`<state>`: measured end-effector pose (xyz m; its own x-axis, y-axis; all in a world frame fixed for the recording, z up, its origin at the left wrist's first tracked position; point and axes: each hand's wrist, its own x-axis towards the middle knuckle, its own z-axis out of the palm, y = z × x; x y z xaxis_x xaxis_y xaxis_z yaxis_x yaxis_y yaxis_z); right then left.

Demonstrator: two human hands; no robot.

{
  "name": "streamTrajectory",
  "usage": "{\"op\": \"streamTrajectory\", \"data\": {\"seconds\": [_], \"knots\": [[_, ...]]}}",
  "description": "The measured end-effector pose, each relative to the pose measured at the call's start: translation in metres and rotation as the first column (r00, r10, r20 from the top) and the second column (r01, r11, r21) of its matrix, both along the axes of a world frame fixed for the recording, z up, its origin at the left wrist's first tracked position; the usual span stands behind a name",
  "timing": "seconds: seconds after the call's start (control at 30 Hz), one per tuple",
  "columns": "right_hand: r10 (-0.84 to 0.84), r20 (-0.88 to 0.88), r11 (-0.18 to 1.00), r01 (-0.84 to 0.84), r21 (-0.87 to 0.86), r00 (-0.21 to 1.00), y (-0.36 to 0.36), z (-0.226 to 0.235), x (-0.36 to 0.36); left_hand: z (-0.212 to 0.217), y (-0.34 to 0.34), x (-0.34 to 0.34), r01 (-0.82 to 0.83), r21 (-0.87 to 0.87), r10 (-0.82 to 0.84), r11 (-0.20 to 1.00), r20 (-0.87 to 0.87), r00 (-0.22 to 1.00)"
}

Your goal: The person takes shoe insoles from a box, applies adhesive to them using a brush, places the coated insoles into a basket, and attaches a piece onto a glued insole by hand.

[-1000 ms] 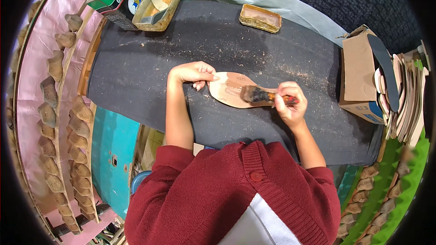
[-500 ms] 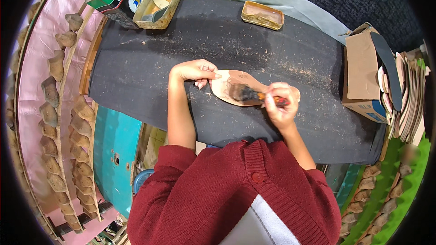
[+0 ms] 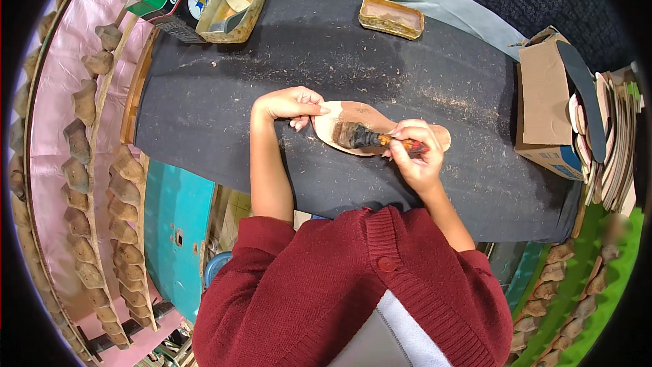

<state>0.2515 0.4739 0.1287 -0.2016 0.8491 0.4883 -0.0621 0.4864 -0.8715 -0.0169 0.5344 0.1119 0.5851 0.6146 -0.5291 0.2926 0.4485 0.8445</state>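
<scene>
A tan, sole-shaped insole (image 3: pixel 354 113) lies in the middle of the dark cloth-covered table (image 3: pixel 224 105). Its wide end points left, where my left hand (image 3: pixel 292 105) pinches the rim between thumb and fingers. My right hand (image 3: pixel 417 156) is closed round the handle of a paintbrush (image 3: pixel 370 138). The dark bristles rest on the wide part of the insole, which looks darker and wet in places. Part of the insole's narrow end is hidden behind my right hand.
A yellowish tub (image 3: pixel 252 17) holding scraps stands beside a green and black can (image 3: pixel 178 0) at the back left. An oblong container (image 3: pixel 392 18) sits at the back. On the right are a cardboard box (image 3: pixel 545 98) and stacked soles (image 3: pixel 614 143). Wooden shoe lasts (image 3: pixel 81 143) line racks at left.
The brush bristles have shifted slightly left and toward me on the insole, with my right hand following. My left hand keeps its pinch on the rim.
</scene>
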Motion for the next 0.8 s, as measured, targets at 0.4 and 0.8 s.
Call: {"op": "streamTrajectory", "data": {"seconds": [0.4, 0.8], "knots": [[-0.048, -0.022, 0.988, 0.05, 0.149, 0.999, -0.001, 0.002, 0.013, 0.003, -0.001, 0.001, 0.004, 0.001, -0.004, 1.0, -0.016, 1.0], [-0.053, 0.086, 0.951, 0.024, 0.31, 0.995, 0.007, 0.003, 0.024, -0.001, -0.002, -0.003, 0.011, -0.001, -0.011, 1.0, -0.009, 1.0]]}}
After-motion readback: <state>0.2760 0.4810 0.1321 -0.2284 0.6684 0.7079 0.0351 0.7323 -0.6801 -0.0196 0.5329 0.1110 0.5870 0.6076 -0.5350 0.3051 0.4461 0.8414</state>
